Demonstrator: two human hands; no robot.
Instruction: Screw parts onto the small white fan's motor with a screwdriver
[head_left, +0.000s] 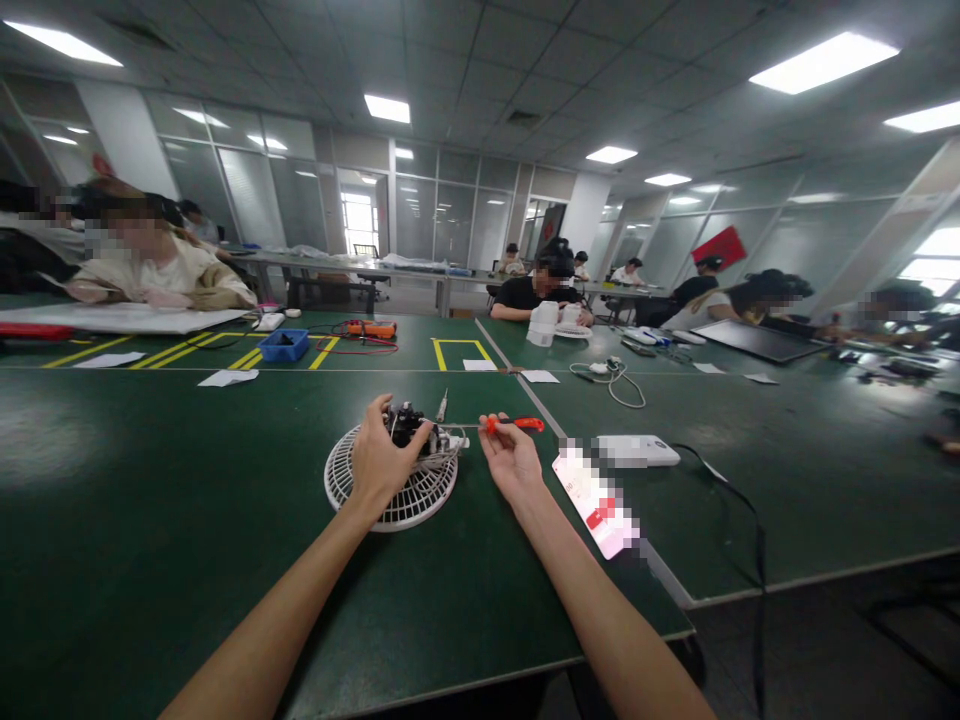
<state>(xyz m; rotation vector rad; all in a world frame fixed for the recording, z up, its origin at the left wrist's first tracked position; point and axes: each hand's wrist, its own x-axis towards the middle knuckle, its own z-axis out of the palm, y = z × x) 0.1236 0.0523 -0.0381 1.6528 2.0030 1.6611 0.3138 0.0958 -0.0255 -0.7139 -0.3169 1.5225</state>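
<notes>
A round white fan grille [397,512] lies flat on the green table, with a dark motor unit [406,424] and loose pale wires on top of it. My left hand [382,455] is wrapped around the motor from the near left side, thumb toward the right. In my right hand [513,460] is a screwdriver [517,424] with a red and black handle, pinched between thumb and fingers. Its shaft points left at the motor's side; whether the tip touches a screw is too small to tell. Behind the motor lies a slim tool with a pale handle [442,404].
Right of my hand lie a lit phone [596,500] and a white power strip [637,450] with a black cable. Farther back are a blue bin [283,345], an orange multimeter [371,329], a coiled white cord [611,378] and paper slips. Several people sit at the tables.
</notes>
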